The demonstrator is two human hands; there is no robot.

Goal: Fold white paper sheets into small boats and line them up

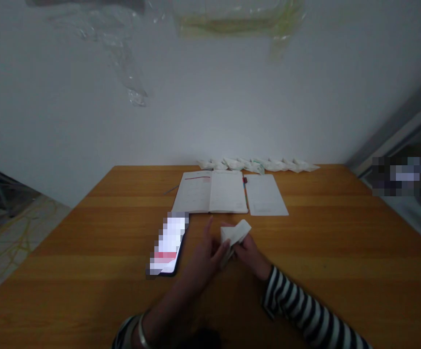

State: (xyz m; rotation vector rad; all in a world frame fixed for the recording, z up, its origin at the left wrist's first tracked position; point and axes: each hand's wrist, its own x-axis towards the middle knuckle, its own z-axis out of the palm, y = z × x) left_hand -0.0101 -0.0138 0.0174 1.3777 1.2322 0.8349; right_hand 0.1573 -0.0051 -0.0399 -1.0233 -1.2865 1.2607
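Both my hands meet over the middle of the wooden table (86, 271) around a folded piece of white paper (236, 233). My left hand (205, 259) pinches the paper's near left edge, with the forefinger raised. My right hand (248, 253), in a striped sleeve, grips the paper from below and the right. The paper is lifted a little off the table and stands tilted between the two hands.
A phone (168, 245) with a lit screen lies just left of my hands. Behind them lie an open notebook (212, 191) and a loose white sheet (266, 195). A row of several folded paper pieces (261, 165) lines the far table edge against the wall.
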